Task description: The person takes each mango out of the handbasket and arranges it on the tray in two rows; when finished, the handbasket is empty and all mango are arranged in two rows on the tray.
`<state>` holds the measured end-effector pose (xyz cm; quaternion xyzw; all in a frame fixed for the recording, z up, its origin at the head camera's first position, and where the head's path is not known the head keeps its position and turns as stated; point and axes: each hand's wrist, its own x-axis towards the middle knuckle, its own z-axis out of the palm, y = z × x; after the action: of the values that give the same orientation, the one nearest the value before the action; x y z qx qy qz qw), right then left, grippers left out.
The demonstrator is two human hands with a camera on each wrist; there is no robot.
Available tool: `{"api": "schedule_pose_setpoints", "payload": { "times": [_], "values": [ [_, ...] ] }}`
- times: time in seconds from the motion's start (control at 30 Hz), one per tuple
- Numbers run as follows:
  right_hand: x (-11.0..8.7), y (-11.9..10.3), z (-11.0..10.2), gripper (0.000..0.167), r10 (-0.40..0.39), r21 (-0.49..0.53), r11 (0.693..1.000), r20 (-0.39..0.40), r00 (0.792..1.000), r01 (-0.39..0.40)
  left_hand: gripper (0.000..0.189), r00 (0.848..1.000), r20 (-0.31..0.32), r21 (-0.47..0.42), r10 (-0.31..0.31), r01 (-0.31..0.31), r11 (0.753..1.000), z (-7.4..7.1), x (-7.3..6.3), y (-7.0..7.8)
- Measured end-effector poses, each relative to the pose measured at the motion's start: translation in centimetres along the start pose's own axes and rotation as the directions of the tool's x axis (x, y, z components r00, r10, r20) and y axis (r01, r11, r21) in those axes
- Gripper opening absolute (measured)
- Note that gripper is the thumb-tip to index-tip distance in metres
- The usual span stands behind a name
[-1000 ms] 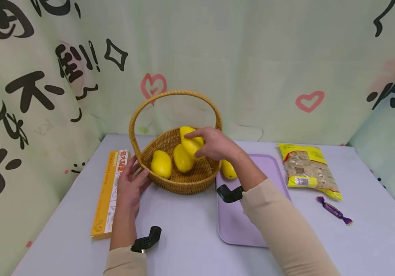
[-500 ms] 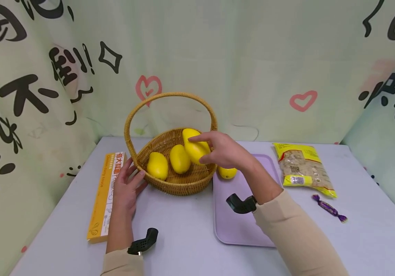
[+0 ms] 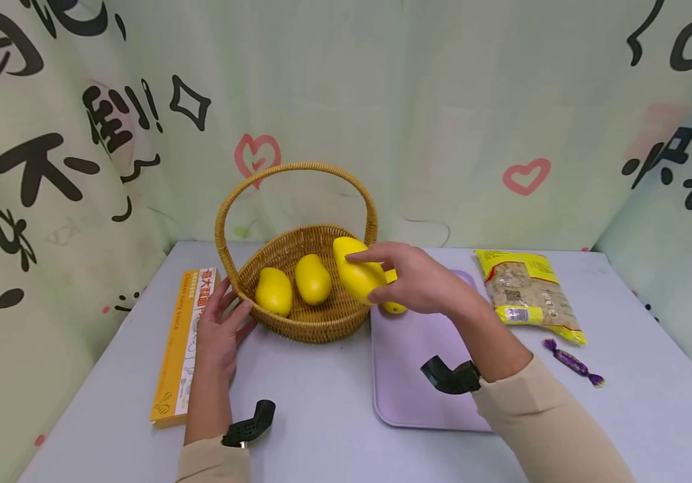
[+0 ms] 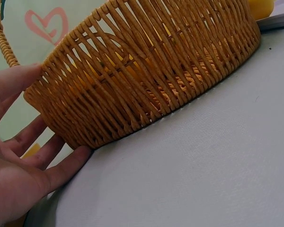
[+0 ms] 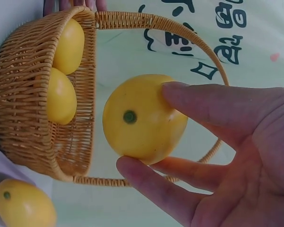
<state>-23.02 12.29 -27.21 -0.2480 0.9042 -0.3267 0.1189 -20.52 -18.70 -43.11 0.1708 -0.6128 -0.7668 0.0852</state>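
Note:
My right hand pinches a yellow mango between thumb and fingers, above the right rim of the wicker basket. The mango's stem end faces the right wrist view. Two more mangoes, one at the left and one near the middle, lie inside the basket. Against the basket's left side rests my left hand, fingers spread. In the left wrist view its thumb touches the rim and another fingertip reaches the basket's base. Another mango, partly hidden by my right hand in the head view, lies on the purple tray.
A yellow and white box lies left of the basket, beside my left forearm. Right of the tray are a yellow plastic food bag and a purple wrapped candy. A printed curtain hangs behind the table.
My right hand has moved right with the mango, from over the basket's inside to its right rim. My left hand keeps its place on the basket. The head view has shifted slightly.

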Motion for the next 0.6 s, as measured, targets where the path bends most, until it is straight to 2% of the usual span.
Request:
{"api": "schedule_pose_setpoints", "payload": {
  "times": [0.33, 0.6],
  "values": [
    [-2.7, 1.3, -0.5, 0.058, 0.036, -0.028, 0.999, -0.018, 0.999, -0.037, 0.065, 1.000, -0.002, 0.000, 0.005, -0.005, 1.000, 0.0, -0.1, -0.1],
    [-4.6, 2.9, -0.6, 0.058, 0.048, -0.011, 0.999, -0.058, 0.997, -0.049, 0.064, 1.000, -0.002, 0.001, 0.010, -0.010, 1.000, 0.1, -0.1, 0.0]
  ]
}}
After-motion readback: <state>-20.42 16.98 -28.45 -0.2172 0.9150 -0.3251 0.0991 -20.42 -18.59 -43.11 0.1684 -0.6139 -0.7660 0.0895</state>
